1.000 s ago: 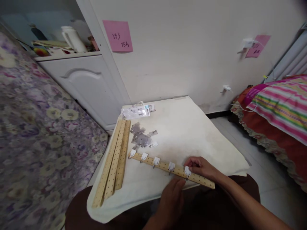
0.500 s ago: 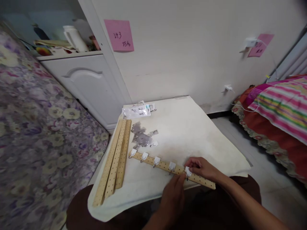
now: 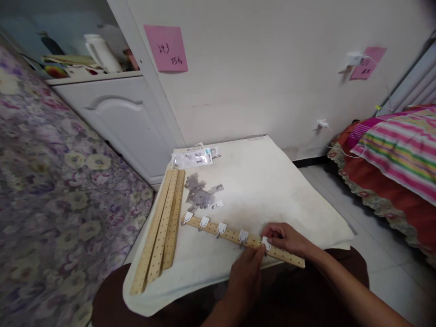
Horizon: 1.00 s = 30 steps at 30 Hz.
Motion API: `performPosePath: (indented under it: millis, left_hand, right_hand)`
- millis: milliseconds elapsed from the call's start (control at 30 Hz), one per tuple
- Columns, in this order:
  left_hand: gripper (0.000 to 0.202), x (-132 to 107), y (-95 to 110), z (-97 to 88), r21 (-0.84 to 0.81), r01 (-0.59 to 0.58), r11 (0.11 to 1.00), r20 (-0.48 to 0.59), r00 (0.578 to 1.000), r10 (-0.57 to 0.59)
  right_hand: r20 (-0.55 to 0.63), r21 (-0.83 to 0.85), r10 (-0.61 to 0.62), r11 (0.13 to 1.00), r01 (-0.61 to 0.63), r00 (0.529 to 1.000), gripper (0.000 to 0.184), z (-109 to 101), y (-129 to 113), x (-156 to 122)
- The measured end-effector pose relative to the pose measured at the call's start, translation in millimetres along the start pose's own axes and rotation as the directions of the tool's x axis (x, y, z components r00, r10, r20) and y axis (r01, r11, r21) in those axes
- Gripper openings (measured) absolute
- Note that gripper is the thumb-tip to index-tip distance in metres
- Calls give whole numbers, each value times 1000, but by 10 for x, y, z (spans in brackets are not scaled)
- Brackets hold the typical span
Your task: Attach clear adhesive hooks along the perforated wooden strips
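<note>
A perforated wooden strip (image 3: pixel 286 256) lies slantwise on the cloth-covered table near its front edge. Several small white tags with metal hooks (image 3: pixel 221 228) sit in a row along it. My left hand (image 3: pixel 245 271) grips the strip's near edge, its fingertips beside the rightmost white tag (image 3: pixel 266 244). From the other side, my right hand (image 3: pixel 288 239) pinches that same tag, with thumb and forefinger on its right edge. The remaining fingers of my right hand are curled. What lies under my left fingers is hidden.
More perforated wooden strips (image 3: pixel 157 243) lie along the table's left side. Beside them is a pile of small clear packets (image 3: pixel 200 196). Flat clear packaging (image 3: pixel 192 158) rests at the back left. A floral curtain (image 3: pixel 78 195) hangs at left; a bed (image 3: pixel 398 168) stands at right.
My left fingertip has shifted slightly up and right, closer to the rightmost tag. The right hand stays at the tag. The whole view has drifted slightly.
</note>
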<state>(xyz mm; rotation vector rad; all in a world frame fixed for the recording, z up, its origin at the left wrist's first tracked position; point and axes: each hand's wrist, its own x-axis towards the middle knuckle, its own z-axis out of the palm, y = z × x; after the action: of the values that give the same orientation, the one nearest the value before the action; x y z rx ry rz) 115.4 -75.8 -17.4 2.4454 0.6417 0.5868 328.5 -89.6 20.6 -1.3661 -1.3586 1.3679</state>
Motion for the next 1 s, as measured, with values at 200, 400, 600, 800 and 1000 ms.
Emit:
performPosePath:
  millis: [200, 400, 600, 800, 1000]
  left_hand:
    - [78, 1, 22, -16, 7, 21, 1000, 7, 1000, -21]
    - [77, 8, 22, -17, -4, 9, 1000, -6, 1000, -10]
    - [73, 15, 38, -26, -1, 10, 1000, -45, 999, -10]
    - [72, 20, 37, -21, -3, 23, 1000, -38, 999, -23]
    - [70, 6, -7, -5, -29, 6, 1000, -28, 1000, -7]
  right_hand:
    - [11, 21, -9, 1000, 9, 1000, 12, 0, 0, 0]
    - [15, 9, -15, 1000, 14, 1000, 12, -3, -18, -4]
    - [3, 10, -1, 1000, 1, 1000, 12, 6, -28, -7]
    - [11, 10, -6, 1000, 6, 1000, 11, 10, -31, -6]
    - [15, -3, -4, 1000, 4, 1000, 14, 5, -43, -9]
